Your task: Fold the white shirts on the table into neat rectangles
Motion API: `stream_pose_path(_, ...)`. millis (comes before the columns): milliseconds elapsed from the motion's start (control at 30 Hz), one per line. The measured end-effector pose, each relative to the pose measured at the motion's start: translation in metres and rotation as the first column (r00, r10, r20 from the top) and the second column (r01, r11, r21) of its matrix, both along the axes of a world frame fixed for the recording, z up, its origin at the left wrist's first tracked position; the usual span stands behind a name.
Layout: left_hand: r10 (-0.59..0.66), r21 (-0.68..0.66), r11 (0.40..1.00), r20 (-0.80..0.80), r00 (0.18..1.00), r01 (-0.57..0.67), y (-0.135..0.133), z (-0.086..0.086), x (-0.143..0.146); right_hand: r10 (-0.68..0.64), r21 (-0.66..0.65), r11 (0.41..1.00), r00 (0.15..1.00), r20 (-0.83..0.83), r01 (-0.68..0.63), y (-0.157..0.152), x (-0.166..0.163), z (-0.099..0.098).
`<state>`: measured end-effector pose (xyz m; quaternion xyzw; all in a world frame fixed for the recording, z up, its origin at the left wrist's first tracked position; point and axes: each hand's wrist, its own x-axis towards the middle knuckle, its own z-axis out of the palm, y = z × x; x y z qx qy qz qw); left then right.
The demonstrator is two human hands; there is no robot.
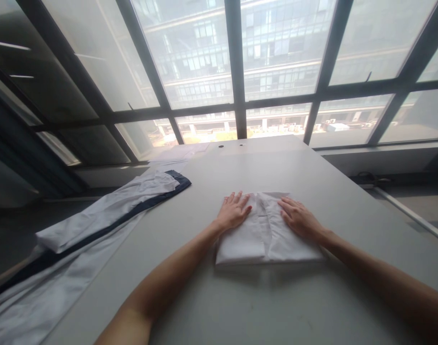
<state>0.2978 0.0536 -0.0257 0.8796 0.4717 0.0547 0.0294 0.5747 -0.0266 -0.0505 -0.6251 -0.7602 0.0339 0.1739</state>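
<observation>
Cloth (240, 247): white, folded into a compact block. Location: on the surface (269, 165), directly before the person, well apart from the pile (107, 206) of white and dark fabric at the left. Two panels on top, uneven gap between; creases on the right panel; near edge fairly straight.

Left hand (234, 212): palm down on the cloth's far left part. Grip slack, fingers extended and slightly parted, nothing clasped.

Right hand (299, 218): palm down on the far right part. Grip likewise slack, fingers long and closer together, nothing clasped.

Step, as judged: pressing and smoothing the folded layers.

Handling notes: flat palms, light even weight. Best stroked from the gap toward the side edges, one hand anchoring while the other moves; both drawing outward at once could widen the gap. Right panel merits the most passes. Fingertips best kept clear of the panel edges, which might catch and lift. Thin fabric may slide, so press down more than push.
</observation>
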Motion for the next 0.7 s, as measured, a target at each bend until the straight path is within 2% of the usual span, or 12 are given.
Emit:
stream_pose_path(167,-0.101,0.006,0.995,0.052,0.994,0.100,-0.033,0.014,0.003,0.011,0.019,1.000,1.000,0.002,-0.011,0.002,0.000,-0.001)
stream_pose_path(267,-0.166,-0.013,0.986,0.074,0.983,0.167,-0.058,0.009,0.002,0.011,0.021,1.000,1.000,-0.016,-0.011,0.002,-0.001,-0.002)
stream_pose_path(333,-0.159,-0.021,0.987,0.093,0.983,0.162,-0.068,0.003,0.000,0.009,0.021,1.000,1.000,-0.018,-0.008,0.001,-0.001,-0.002)
stream_pose_path(467,-0.096,-0.033,0.994,0.141,0.985,0.102,-0.068,-0.004,0.000,0.002,0.014,1.000,1.000,-0.018,-0.002,0.001,-0.003,0.000)
stream_pose_path(600,-0.099,-0.097,0.990,0.057,0.993,0.104,-0.062,-0.001,0.009,-0.002,0.010,1.000,1.000,-0.009,0.002,0.000,-0.004,0.002)
stream_pose_path(700,-0.030,-0.140,0.990,0.018,0.999,0.032,-0.050,0.003,0.022,-0.006,0.009,1.000,1.000,-0.008,0.006,0.000,-0.004,0.002)
